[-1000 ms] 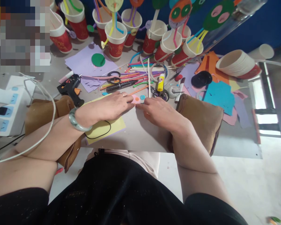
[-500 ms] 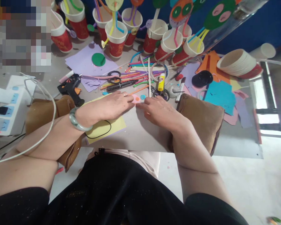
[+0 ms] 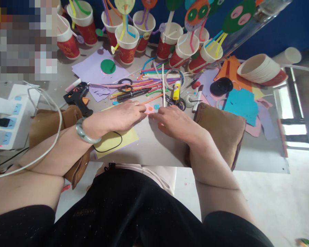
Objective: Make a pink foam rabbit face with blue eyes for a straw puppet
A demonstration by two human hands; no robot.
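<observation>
A small pink paper piece point(image 3: 149, 109) with an orange dot lies between my hands at the middle of the table. My left hand point(image 3: 130, 115), with a ring and a bangle on its wrist, has its fingertips closed on the piece's left side. From the right, my right hand point(image 3: 176, 122) meets its lower edge, fingers curled and pressed together. A small blue paper circle point(image 3: 157, 107) with dark marks is just above the right fingers. Under my left wrist is a yellow sheet point(image 3: 130, 138) with a black cord loop point(image 3: 121, 140) on it.
Red-and-white paper cups point(image 3: 127, 46) with paper figures line the back. Pipe cleaners, a black marker point(image 3: 134, 93), a glue stick point(image 3: 176, 90) and scissors point(image 3: 125, 85) lie before them. A glue gun point(image 3: 79, 97) and power strip point(image 3: 16, 115) are left; brown cushions point(image 3: 220, 132) flank my arms.
Both hands keep nearly the same place and hold at the pink paper piece. The whole view has shifted very slightly.
</observation>
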